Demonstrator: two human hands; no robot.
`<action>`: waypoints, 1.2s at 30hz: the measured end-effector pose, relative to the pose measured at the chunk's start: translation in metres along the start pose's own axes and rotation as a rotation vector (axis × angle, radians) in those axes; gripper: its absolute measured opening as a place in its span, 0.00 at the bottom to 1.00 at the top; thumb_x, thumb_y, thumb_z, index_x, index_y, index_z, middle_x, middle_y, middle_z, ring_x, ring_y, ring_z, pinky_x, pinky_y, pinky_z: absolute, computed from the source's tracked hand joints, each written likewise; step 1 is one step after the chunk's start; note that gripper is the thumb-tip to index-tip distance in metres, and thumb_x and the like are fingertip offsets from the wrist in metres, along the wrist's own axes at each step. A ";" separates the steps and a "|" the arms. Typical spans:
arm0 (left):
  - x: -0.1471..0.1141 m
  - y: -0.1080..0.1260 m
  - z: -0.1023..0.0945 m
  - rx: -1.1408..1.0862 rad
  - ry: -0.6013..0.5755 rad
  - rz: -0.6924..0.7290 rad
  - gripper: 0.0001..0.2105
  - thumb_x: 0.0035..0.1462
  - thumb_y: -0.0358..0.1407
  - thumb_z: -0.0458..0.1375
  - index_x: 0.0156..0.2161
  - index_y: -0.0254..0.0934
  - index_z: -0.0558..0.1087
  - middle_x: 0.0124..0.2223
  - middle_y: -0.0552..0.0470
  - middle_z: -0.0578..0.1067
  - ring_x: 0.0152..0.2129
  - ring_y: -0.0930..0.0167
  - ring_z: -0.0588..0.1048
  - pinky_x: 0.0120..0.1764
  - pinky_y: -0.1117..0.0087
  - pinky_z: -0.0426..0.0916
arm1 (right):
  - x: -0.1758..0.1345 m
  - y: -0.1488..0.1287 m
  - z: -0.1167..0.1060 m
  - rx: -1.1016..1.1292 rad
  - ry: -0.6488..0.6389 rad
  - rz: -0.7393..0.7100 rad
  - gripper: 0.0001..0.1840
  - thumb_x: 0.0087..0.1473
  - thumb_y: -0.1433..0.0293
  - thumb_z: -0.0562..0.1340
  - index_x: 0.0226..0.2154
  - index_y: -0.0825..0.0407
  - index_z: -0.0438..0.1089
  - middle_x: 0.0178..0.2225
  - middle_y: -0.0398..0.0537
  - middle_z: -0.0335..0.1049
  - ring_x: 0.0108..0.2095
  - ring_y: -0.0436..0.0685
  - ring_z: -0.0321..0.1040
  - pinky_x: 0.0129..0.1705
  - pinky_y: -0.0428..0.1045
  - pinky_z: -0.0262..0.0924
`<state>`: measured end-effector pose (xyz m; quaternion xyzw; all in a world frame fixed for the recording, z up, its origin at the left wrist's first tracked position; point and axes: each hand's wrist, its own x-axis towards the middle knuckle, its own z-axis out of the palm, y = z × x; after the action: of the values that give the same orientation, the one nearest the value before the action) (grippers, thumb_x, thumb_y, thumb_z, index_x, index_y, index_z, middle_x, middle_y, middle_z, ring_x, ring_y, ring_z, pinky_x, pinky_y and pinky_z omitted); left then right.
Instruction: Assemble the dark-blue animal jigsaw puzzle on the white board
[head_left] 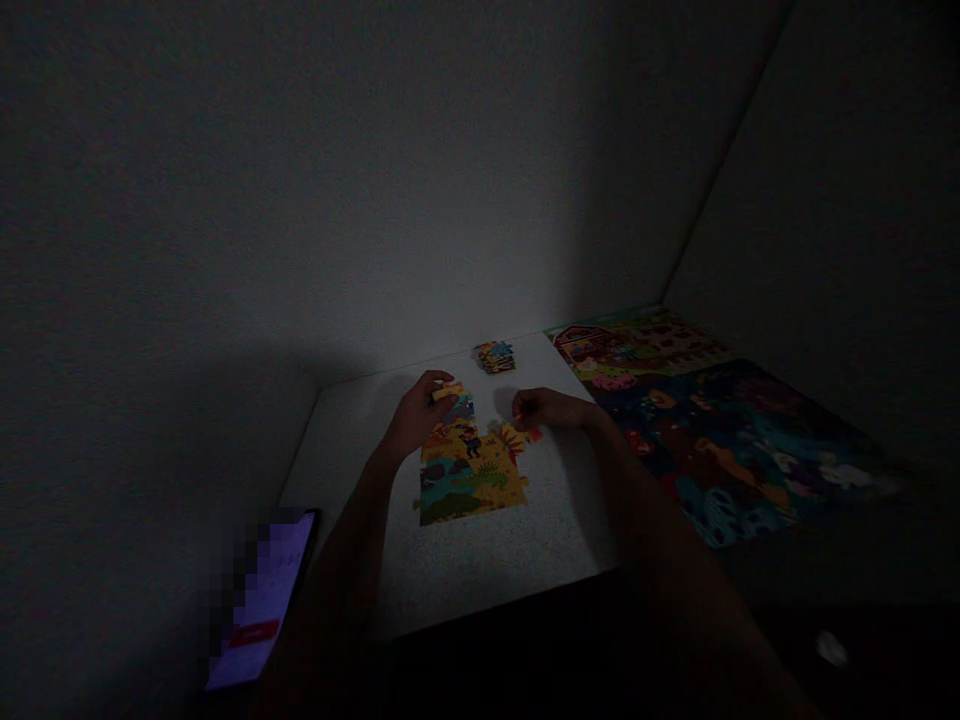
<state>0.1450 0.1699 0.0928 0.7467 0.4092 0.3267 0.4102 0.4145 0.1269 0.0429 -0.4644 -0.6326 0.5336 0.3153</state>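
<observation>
A partly joined jigsaw puzzle (469, 485), mostly yellow and green with small cartoon figures, lies flat on the white table. At its upper left edge, my left hand (414, 415) is closed, with a yellowish puzzle piece (448, 393) between thumb and fingers. My right hand (551, 408) hovers by the upper right side of the puzzle, its fingers curled into a pinch. A speck of orange shows at those fingertips, too small and dark to name. Just below them, a red-orange puzzle piece (535, 435) sits at the puzzle's right edge.
A small pile of puzzle pieces (496, 356) lies at the back of the white table (480, 570), near the wall. On the right are colourful picture sheets (705, 440), one dark blue. A lit phone (274, 590) stands at lower left. The light is dim.
</observation>
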 end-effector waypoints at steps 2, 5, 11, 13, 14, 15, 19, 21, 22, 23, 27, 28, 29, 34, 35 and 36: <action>0.017 0.002 0.007 0.009 0.005 0.046 0.17 0.51 0.45 0.60 0.45 0.40 0.68 0.33 0.55 0.72 0.28 0.71 0.73 0.29 0.73 0.65 | 0.000 -0.001 -0.002 0.032 0.032 -0.027 0.14 0.37 0.63 0.68 0.27 0.53 0.70 0.24 0.39 0.68 0.26 0.50 0.63 0.33 0.47 0.57; 0.040 0.003 0.016 0.032 0.005 0.088 0.15 0.51 0.42 0.59 0.44 0.39 0.68 0.31 0.56 0.71 0.25 0.74 0.71 0.27 0.74 0.62 | 0.000 -0.004 -0.002 0.063 0.099 -0.075 0.15 0.40 0.61 0.68 0.28 0.54 0.70 0.25 0.40 0.68 0.28 0.50 0.62 0.35 0.47 0.57; 0.077 0.000 0.030 0.075 0.006 0.089 0.14 0.51 0.39 0.59 0.43 0.39 0.68 0.28 0.58 0.69 0.21 0.75 0.67 0.24 0.75 0.58 | 0.011 -0.004 0.009 0.242 0.171 -0.127 0.13 0.39 0.64 0.69 0.26 0.54 0.69 0.25 0.39 0.67 0.27 0.49 0.61 0.33 0.46 0.56; 0.090 -0.001 0.035 0.112 0.024 0.088 0.13 0.50 0.37 0.59 0.43 0.38 0.69 0.27 0.58 0.69 0.22 0.74 0.68 0.25 0.75 0.58 | 0.017 -0.003 0.014 0.276 0.151 -0.141 0.11 0.38 0.66 0.69 0.25 0.54 0.69 0.24 0.38 0.67 0.26 0.48 0.61 0.32 0.46 0.56; 0.096 -0.001 0.038 0.129 0.037 0.084 0.13 0.50 0.37 0.59 0.42 0.38 0.69 0.27 0.58 0.69 0.22 0.74 0.68 0.26 0.74 0.59 | 0.019 -0.002 0.016 0.286 0.139 -0.142 0.11 0.38 0.67 0.69 0.25 0.54 0.70 0.24 0.38 0.67 0.26 0.48 0.61 0.32 0.46 0.56; 0.103 -0.002 0.041 0.140 0.051 0.076 0.13 0.50 0.36 0.59 0.42 0.38 0.70 0.28 0.57 0.70 0.23 0.73 0.69 0.27 0.74 0.60 | 0.021 -0.002 0.018 0.295 0.127 -0.139 0.10 0.37 0.67 0.68 0.25 0.54 0.70 0.24 0.38 0.67 0.26 0.48 0.61 0.32 0.46 0.56; 0.127 -0.007 0.054 0.160 0.095 0.046 0.13 0.48 0.33 0.59 0.42 0.38 0.71 0.29 0.56 0.71 0.26 0.72 0.71 0.30 0.73 0.63 | 0.024 -0.001 0.022 0.327 0.092 -0.125 0.10 0.35 0.70 0.68 0.26 0.54 0.71 0.25 0.39 0.69 0.27 0.49 0.63 0.34 0.46 0.57; 0.136 -0.011 0.061 0.169 0.113 0.036 0.13 0.49 0.31 0.57 0.43 0.37 0.71 0.30 0.54 0.72 0.27 0.71 0.72 0.30 0.73 0.64 | 0.024 -0.001 0.022 0.329 0.084 -0.132 0.10 0.36 0.70 0.68 0.26 0.54 0.71 0.25 0.39 0.70 0.28 0.49 0.64 0.34 0.46 0.58; 0.140 -0.013 0.064 0.173 0.123 0.029 0.14 0.49 0.30 0.56 0.43 0.36 0.71 0.31 0.54 0.73 0.27 0.71 0.72 0.31 0.73 0.64 | 0.024 0.000 0.021 0.326 0.082 -0.138 0.10 0.36 0.70 0.68 0.26 0.54 0.71 0.26 0.39 0.70 0.28 0.49 0.64 0.35 0.46 0.58; 0.144 -0.014 0.067 0.179 0.133 0.022 0.15 0.49 0.29 0.55 0.44 0.35 0.71 0.32 0.53 0.73 0.28 0.71 0.72 0.32 0.72 0.65 | 0.024 0.000 0.021 0.323 0.080 -0.142 0.09 0.36 0.70 0.68 0.26 0.54 0.72 0.26 0.39 0.70 0.27 0.49 0.64 0.35 0.46 0.58; 0.158 -0.020 0.076 0.215 0.159 0.007 0.17 0.49 0.27 0.55 0.47 0.34 0.72 0.37 0.50 0.75 0.32 0.69 0.74 0.36 0.71 0.67 | 0.026 0.002 0.021 0.338 0.077 -0.149 0.09 0.36 0.70 0.68 0.26 0.54 0.71 0.25 0.39 0.70 0.27 0.49 0.64 0.35 0.46 0.58; 0.161 -0.021 0.078 0.227 0.165 0.006 0.17 0.49 0.27 0.55 0.47 0.35 0.72 0.38 0.50 0.76 0.33 0.69 0.74 0.37 0.71 0.68 | 0.027 0.003 0.022 0.344 0.077 -0.150 0.09 0.36 0.70 0.68 0.25 0.54 0.71 0.25 0.39 0.70 0.27 0.49 0.64 0.35 0.46 0.58; 0.164 -0.023 0.079 0.240 0.170 0.006 0.18 0.49 0.27 0.55 0.47 0.35 0.72 0.39 0.49 0.76 0.34 0.69 0.74 0.38 0.70 0.68 | 0.028 0.004 0.022 0.348 0.076 -0.151 0.09 0.35 0.70 0.68 0.25 0.54 0.71 0.25 0.39 0.70 0.27 0.49 0.64 0.35 0.46 0.58; 0.172 -0.034 0.080 0.307 0.175 0.008 0.18 0.51 0.26 0.55 0.48 0.36 0.72 0.44 0.49 0.77 0.38 0.68 0.75 0.42 0.69 0.69 | 0.032 0.007 0.022 0.356 0.062 -0.158 0.09 0.35 0.71 0.67 0.25 0.54 0.72 0.25 0.40 0.70 0.28 0.50 0.64 0.35 0.47 0.59; 0.172 -0.037 0.080 0.320 0.172 0.010 0.18 0.51 0.26 0.55 0.49 0.36 0.73 0.44 0.48 0.77 0.38 0.68 0.76 0.42 0.69 0.70 | 0.032 0.007 0.022 0.354 0.059 -0.161 0.08 0.36 0.71 0.67 0.25 0.54 0.72 0.25 0.40 0.70 0.28 0.49 0.64 0.35 0.47 0.58; 0.173 -0.040 0.080 0.334 0.171 0.013 0.18 0.52 0.27 0.55 0.49 0.35 0.73 0.44 0.48 0.77 0.38 0.68 0.76 0.43 0.69 0.70 | 0.032 0.007 0.022 0.352 0.057 -0.165 0.08 0.36 0.72 0.68 0.25 0.54 0.72 0.26 0.40 0.70 0.28 0.49 0.64 0.36 0.47 0.58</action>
<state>0.2752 0.3072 0.0480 0.7766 0.4862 0.3193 0.2420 0.3850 0.1482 0.0275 -0.3636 -0.5563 0.5950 0.4519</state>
